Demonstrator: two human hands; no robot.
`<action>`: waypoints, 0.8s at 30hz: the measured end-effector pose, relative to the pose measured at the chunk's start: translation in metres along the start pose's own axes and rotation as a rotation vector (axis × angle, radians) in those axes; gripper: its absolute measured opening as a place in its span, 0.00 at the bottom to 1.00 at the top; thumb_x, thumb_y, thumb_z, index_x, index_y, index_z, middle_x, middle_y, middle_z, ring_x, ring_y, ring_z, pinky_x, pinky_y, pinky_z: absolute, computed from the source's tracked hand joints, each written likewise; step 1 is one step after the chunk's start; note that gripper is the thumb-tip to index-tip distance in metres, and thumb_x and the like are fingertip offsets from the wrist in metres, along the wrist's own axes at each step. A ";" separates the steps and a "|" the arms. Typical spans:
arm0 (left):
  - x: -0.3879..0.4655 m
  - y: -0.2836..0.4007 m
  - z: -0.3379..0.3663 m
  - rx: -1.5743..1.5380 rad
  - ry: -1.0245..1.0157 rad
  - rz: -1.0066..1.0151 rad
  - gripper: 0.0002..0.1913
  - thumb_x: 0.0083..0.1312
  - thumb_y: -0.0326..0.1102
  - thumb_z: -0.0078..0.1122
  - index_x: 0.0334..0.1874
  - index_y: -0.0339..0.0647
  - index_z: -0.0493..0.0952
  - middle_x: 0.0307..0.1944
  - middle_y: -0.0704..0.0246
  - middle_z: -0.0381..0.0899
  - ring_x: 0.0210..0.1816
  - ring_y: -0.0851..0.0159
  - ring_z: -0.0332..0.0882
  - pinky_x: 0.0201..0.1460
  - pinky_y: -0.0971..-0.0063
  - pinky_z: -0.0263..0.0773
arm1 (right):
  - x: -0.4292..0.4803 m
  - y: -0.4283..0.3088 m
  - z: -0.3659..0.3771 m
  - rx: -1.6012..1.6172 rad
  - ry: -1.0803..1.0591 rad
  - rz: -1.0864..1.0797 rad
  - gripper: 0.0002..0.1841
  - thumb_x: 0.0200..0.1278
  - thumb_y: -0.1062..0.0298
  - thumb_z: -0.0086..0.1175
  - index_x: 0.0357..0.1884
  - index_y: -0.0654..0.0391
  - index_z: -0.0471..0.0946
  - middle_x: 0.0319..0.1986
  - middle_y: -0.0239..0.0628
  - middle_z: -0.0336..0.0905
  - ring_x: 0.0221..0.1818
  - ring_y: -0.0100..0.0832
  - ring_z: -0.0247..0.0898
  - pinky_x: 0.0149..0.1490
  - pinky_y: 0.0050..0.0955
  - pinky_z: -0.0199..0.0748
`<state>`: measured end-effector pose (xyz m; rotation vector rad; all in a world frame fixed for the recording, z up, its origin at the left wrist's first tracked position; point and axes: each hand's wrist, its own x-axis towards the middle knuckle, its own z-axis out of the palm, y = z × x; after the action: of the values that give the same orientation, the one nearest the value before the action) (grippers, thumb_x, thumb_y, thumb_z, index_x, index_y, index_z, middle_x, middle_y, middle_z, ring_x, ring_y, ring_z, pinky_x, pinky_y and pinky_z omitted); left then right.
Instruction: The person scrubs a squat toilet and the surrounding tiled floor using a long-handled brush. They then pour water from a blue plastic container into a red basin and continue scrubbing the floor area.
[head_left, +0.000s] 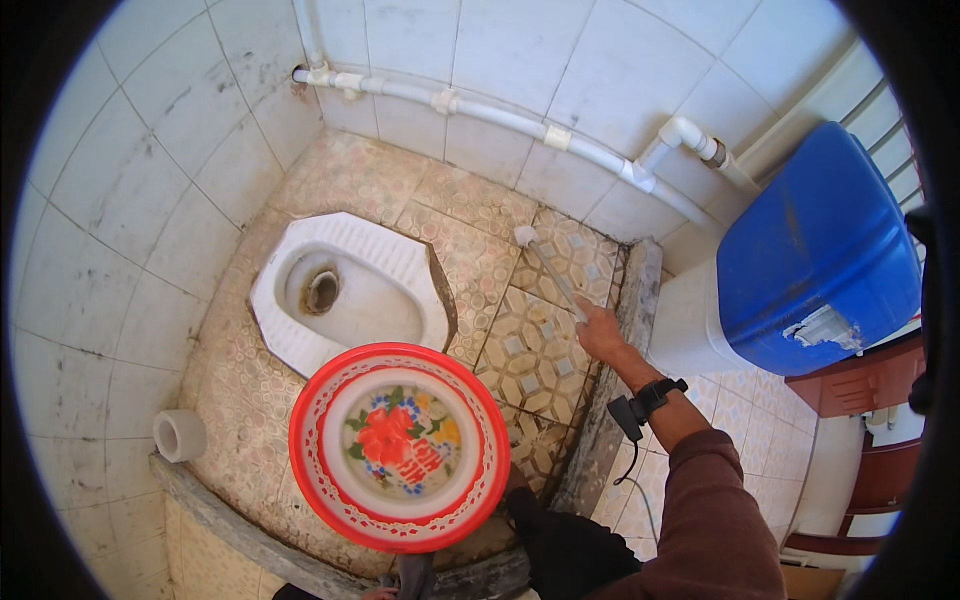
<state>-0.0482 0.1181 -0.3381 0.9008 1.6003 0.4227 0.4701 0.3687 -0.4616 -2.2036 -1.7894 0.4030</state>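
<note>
My right hand (598, 330) is closed around the grey handle of a toilet brush (553, 264), whose white head rests on or just over the patterned floor tiles by the wall. At the bottom edge my left hand (379, 593) shows only in part, beside some grey cloth (415, 576); its grip cannot be made out. A red-rimmed basin (300, 442) with a floral bottom stands before me, overlapping the near end of a white squat toilet (375, 296). Brown stains ring the toilet's drain hole.
White pipes (495, 116) run low along the tiled wall. To the right stands a blue plastic container (817, 247) beyond a raised concrete curb (600, 420). A toilet paper roll (180, 436) sits on the curb's left end.
</note>
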 end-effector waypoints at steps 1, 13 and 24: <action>0.000 0.001 0.000 -0.003 0.015 0.001 0.10 0.56 0.30 0.53 0.40 0.38 0.77 0.30 0.69 0.76 0.33 0.72 0.71 0.37 0.77 0.68 | 0.002 -0.002 -0.005 -0.002 0.010 -0.022 0.24 0.50 0.72 0.48 0.53 0.59 0.69 0.27 0.56 0.74 0.30 0.55 0.70 0.36 0.47 0.69; 0.011 -0.004 -0.002 -0.032 0.035 0.021 0.10 0.56 0.32 0.55 0.37 0.34 0.77 0.28 0.68 0.76 0.31 0.71 0.71 0.37 0.76 0.68 | 0.124 -0.077 0.005 -0.462 -0.170 -0.219 0.07 0.48 0.70 0.48 0.26 0.60 0.77 0.25 0.45 0.76 0.29 0.46 0.75 0.31 0.42 0.72; 0.006 0.004 -0.017 -0.092 0.024 0.002 0.09 0.56 0.29 0.53 0.37 0.35 0.76 0.33 0.69 0.77 0.33 0.72 0.71 0.37 0.76 0.67 | 0.003 -0.061 -0.024 -0.526 -0.396 -0.275 0.21 0.48 0.71 0.47 0.44 0.74 0.65 0.20 0.50 0.74 0.27 0.48 0.73 0.29 0.45 0.70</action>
<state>-0.0626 0.1289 -0.3351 0.8303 1.5884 0.5066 0.4245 0.3832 -0.4160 -2.2553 -2.6273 0.3550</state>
